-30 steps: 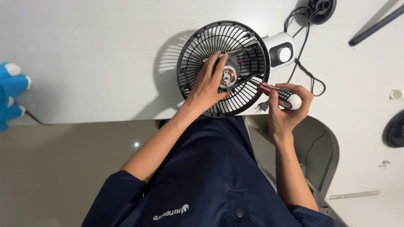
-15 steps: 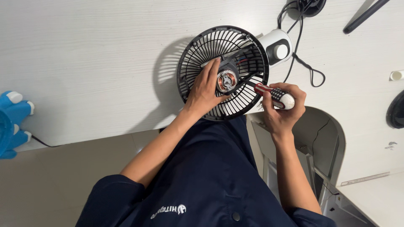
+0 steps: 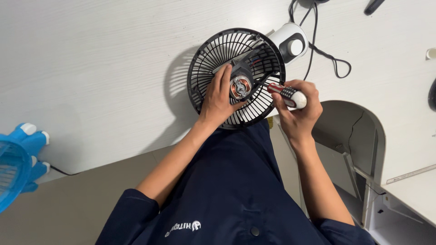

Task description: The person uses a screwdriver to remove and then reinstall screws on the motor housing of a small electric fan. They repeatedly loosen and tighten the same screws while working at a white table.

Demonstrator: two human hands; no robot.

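Nearest: dark blue work shirt. Left hand spread half open across black fan grille, fingertips on exposed motor hub. Right hand closed around red-and-black screwdriver, shaft aimed at hub. Fan flat on white table; white base and black cable beyond; blue object far left

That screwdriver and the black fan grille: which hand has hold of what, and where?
The right hand grips the screwdriver by its handle. The left hand rests on the fan grille at the motor hub, steadying it.
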